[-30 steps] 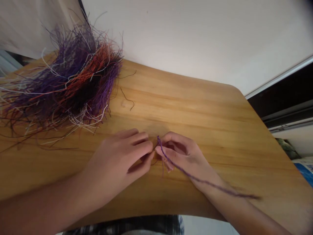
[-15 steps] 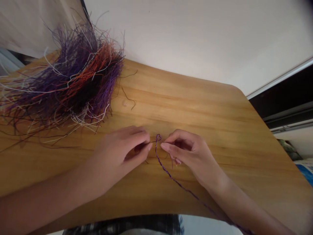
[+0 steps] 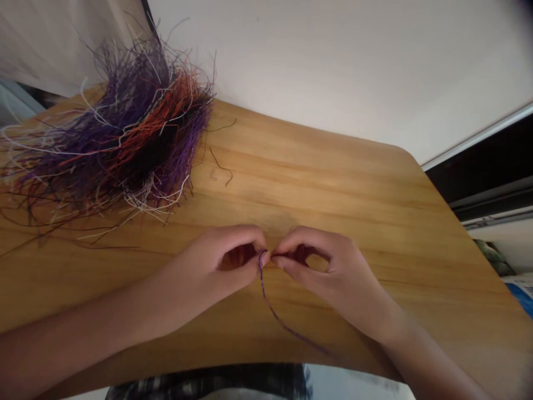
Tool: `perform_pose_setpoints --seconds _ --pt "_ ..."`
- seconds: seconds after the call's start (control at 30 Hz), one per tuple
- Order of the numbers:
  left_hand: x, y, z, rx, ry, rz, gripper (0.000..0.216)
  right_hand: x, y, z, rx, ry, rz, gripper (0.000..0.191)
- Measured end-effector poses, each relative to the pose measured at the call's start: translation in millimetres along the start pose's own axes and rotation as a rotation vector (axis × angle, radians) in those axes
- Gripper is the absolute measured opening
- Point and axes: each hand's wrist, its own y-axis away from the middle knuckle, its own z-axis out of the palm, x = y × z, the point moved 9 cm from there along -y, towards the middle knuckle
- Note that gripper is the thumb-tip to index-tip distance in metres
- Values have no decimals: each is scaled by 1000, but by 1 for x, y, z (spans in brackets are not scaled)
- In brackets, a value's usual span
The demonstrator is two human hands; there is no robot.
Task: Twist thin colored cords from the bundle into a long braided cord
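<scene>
A thin purple twisted cord (image 3: 267, 300) hangs from my fingertips and curves down to the right over the wooden table. My left hand (image 3: 220, 266) is closed in a pinch at the cord's upper end, where a small bend shows against the thumb. Just to the right, my right hand (image 3: 337, 272) is also pinched, its fingertips almost touching those of the left. A tiny dark bit of thread appears at the right fingertips, but most of it is hidden.
A large tangled heap of purple, orange, black and white strands (image 3: 137, 133) covers the table's far left. One loose dark strand (image 3: 220, 165) lies beside it. Behind the wooden table (image 3: 333, 183) rises a pale wall (image 3: 325, 66).
My left hand has moved right and slightly down, onto the cord's upper end. The loop that stood free between the hands is now at the left fingertips. The hands are closer together.
</scene>
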Motion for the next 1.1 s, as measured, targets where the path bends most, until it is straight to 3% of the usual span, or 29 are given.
perform_pose_setpoints --seconds 0.17,0.3,0.43,0.53,0.7,0.87,1.0,1.1 --pt "-8 1 4 8 110 -30 21 -31 12 -18 277 284 -300 8" --pt "-13 1 5 18 223 -65 20 -53 35 -13 446 579 -565 8" --pt "-11 -3 2 60 416 -78 23 -61 49 0 381 674 -710 12" --pt "-11 -5 -1 91 539 -70 25 -64 52 6 352 686 -729 10" --pt "-18 -2 -5 144 567 -85 22 -71 54 24 232 669 -855 20" --pt "-21 -1 -14 208 477 -105 18 -62 47 32 139 697 -813 20" --pt "-16 -4 -14 174 369 -84 18 -40 29 5 237 409 -517 8" --pt "-13 -4 -8 122 360 -78 17 -24 19 -9 342 358 -341 8"
